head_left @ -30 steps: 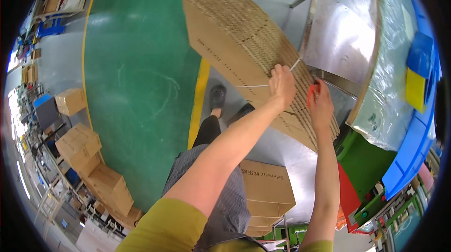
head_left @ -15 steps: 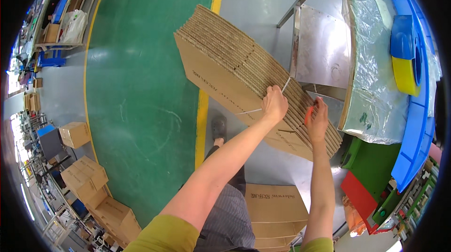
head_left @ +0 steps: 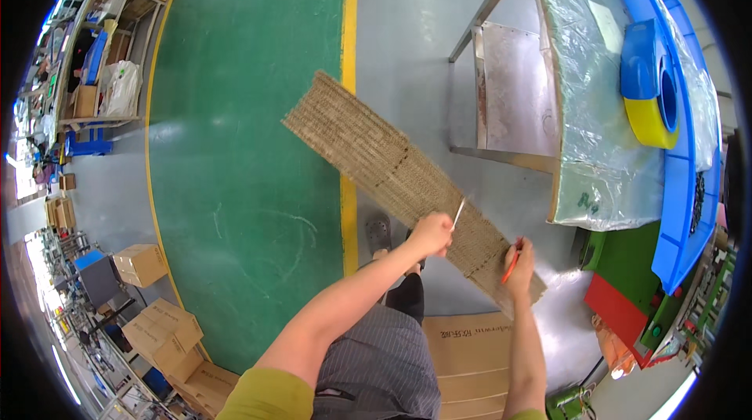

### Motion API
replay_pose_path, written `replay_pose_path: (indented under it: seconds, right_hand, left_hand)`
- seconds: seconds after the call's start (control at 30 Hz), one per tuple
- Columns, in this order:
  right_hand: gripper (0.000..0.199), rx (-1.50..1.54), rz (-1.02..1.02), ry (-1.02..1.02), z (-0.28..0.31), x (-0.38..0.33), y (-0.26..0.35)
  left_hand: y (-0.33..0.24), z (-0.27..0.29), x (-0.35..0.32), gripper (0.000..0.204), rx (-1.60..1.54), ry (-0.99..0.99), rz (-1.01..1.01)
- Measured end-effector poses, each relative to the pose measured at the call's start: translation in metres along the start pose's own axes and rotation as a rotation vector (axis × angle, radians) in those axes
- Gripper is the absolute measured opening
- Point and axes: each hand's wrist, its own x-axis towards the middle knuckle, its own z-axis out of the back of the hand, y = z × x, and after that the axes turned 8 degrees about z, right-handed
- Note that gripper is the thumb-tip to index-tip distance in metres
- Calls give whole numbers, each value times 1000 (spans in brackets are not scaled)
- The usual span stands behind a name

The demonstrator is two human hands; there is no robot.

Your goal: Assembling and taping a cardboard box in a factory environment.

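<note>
A thick bundle of flattened cardboard boxes point(head_left: 368, 146) slants across the middle, with its layered edges facing up. My left hand point(head_left: 431, 235) is closed on the white strap point(head_left: 459, 213) that crosses the bundle, with the knuckles over its near edge. Toward the bundle's near right end, my right hand point(head_left: 518, 267) is closed around a slim orange-red tool point(head_left: 511, 266). Its kind cannot be made out, since the fingers hide part of it. The underside of the bundle is hidden.
At right stands a plastic-covered table point(head_left: 595, 107) with a blue and yellow bin point(head_left: 650, 83) and a long blue tray point(head_left: 680, 209). An open carton point(head_left: 470, 342) lies near my legs. More cartons point(head_left: 163, 334) and a loaded shelf point(head_left: 117, 36) line the left.
The bundle has turned more edge-up, so its printed broad face no longer shows. Both hands have shifted lower in view; the left stays on the strap, the right keeps the orange-red tool.
</note>
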Motion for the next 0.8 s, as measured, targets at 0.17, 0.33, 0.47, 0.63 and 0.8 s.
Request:
replay_pose_path:
  seconds: [0.17,0.33,0.47,0.63,0.8]
  right_hand:
    - [34,-287,-97,-185,-34,-69,24]
    - [47,-287,-47,-33,-42,-110,43]
    - [44,-225,-141,-47,-31,-72,38]
    - [28,-227,-73,-170,-3,14,32]
    - [28,-274,-154,-102,-1,0,11]
  left_hand:
    - [46,-13,-45,24,-227,196,169]
    - [65,-14,-50,11,-241,52,247]
    - [56,-11,-42,12,-262,98,158]
    - [-24,-22,3,9,-214,74,-5]
    - [-42,-28,3,8,-40,97,44]
